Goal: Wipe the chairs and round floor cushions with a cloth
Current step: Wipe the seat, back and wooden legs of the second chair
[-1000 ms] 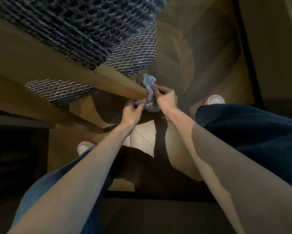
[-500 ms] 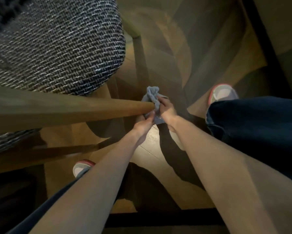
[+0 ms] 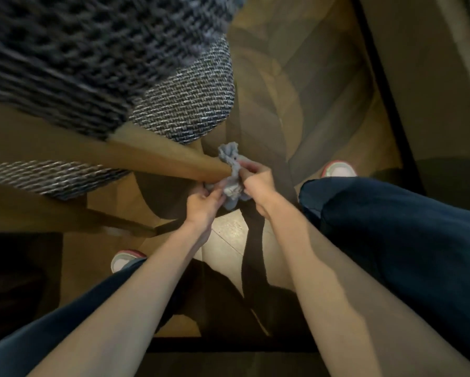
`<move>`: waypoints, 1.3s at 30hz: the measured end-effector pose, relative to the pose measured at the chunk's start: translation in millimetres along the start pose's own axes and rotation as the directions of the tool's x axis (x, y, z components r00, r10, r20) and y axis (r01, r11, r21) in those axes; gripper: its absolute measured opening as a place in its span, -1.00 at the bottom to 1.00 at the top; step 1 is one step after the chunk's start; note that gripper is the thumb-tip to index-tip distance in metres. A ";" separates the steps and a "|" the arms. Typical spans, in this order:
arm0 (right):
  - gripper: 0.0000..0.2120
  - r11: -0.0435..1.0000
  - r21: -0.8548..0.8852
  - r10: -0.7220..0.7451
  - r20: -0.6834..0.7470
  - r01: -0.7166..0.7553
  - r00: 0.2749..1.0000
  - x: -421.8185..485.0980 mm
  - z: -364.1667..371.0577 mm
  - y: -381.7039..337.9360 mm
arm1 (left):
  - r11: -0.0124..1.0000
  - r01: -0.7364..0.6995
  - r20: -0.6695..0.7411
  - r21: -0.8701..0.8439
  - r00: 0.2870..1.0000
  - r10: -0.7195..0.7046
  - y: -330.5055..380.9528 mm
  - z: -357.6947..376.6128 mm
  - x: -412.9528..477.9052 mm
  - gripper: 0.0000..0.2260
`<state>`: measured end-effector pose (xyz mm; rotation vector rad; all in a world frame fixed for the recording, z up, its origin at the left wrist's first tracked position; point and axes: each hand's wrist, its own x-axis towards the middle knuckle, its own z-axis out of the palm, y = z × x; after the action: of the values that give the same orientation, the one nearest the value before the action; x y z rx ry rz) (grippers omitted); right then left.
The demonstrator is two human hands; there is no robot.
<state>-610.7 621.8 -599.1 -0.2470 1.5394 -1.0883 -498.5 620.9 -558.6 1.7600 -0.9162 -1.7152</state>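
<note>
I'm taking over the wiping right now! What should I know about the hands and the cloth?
Left hand: pinches the lower part of the cloth.
Right hand: grips the cloth from the other side.
Cloth: bunched round the tip of the wooden chair leg, below the woven seat.
Done: this leg's tip is being wiped; what else is clean cannot be told.
Left: probably the other chair parts and the round floor cushions, none in view.

Dim warm light, hard shadows round one bright patch of floor (image 3: pixel 228 236); the nearest chair fabric (image 3: pixel 73 53) is motion-blurred.
</note>
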 end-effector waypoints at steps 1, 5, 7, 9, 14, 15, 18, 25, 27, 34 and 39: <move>-0.82 1.000 0.011 -0.010 0.011 0.010 1.000 -10.5 3.2 -7.3 | 0.999 -0.031 0.000 -0.008 1.000 0.031 7.7 -4.1 -9.3 -0.69; -0.83 0.997 0.013 -0.078 0.043 0.077 0.996 -53.4 19.0 -37.0 | 0.991 -0.117 -0.037 -0.061 0.993 0.115 37.5 -21.2 -45.0 -0.75; -0.85 0.993 0.009 -0.121 0.049 0.120 0.992 -73.8 28.2 -51.1 | 0.985 -0.132 -0.056 -0.107 0.990 0.127 50.0 -29.1 -60.5 -0.77; -0.88 0.989 0.003 -0.149 0.051 0.149 0.987 -93.4 36.0 -64.4 | 0.977 -0.135 -0.076 -0.163 0.989 0.124 61.6 -35.7 -76.3 -0.80; -0.85 0.990 0.040 -0.132 -0.030 0.133 0.991 -137.5 50.2 -81.3 | 0.937 -0.158 -0.118 -0.311 0.985 0.127 84.3 -48.9 -107.4 -0.90; -0.81 0.990 0.057 -0.131 -0.034 0.133 0.991 -146.3 52.8 -83.2 | 0.930 -0.171 -0.131 -0.326 0.982 0.135 87.3 -50.8 -112.4 -0.91; -0.75 0.979 0.087 -0.183 -0.019 0.184 0.983 -169.6 59.3 -92.1 | 0.906 -0.209 -0.147 -0.367 0.975 0.166 96.2 -57.0 -128.4 -0.81; -0.76 0.954 0.110 -0.287 0.079 0.278 0.955 -213.0 66.9 -115.8 | 0.849 -0.330 -0.079 -0.412 0.942 0.327 99.2 -91.6 -175.1 -0.70; -0.73 0.959 0.106 -0.271 0.090 0.262 0.958 -224.9 69.6 -110.7 | 0.864 -0.390 -0.121 -0.320 0.921 0.371 93.6 -104.1 -188.6 -0.70; -0.80 0.959 0.123 -0.280 0.245 0.257 0.928 -268.4 111.0 -90.1 | 0.825 -0.549 -0.508 -0.132 0.752 0.420 85.9 -158.6 -211.1 -0.79; -0.76 0.962 0.219 -0.207 0.195 0.163 0.959 -278.5 153.5 -92.8 | 0.722 -0.691 -0.618 0.040 0.551 0.561 98.8 -195.6 -209.7 -0.84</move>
<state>-431.2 685.6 -328.1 -0.3650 1.2205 -1.3116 -309.8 699.0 -334.4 1.4137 -0.8768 -0.6767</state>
